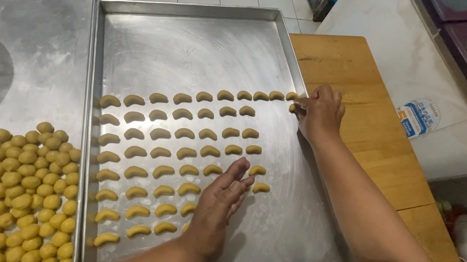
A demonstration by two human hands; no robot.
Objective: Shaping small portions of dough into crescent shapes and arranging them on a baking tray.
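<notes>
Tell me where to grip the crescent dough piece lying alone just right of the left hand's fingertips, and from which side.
Pinch the crescent dough piece lightly across its thicker middle, coming straight down from above. It lies flat on the tray, its tapered tips look fragile, and neighbours and the left hand crowd its left.

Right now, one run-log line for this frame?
left hand: flat on tray, by crescent dough rows | right hand: pinching crescent piece at row end | dough balls: left tray

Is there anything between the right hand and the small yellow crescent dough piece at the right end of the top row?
Nothing visible. The right hand already pinches the small yellow crescent dough piece beside the silver metal baking tray rim.
</notes>
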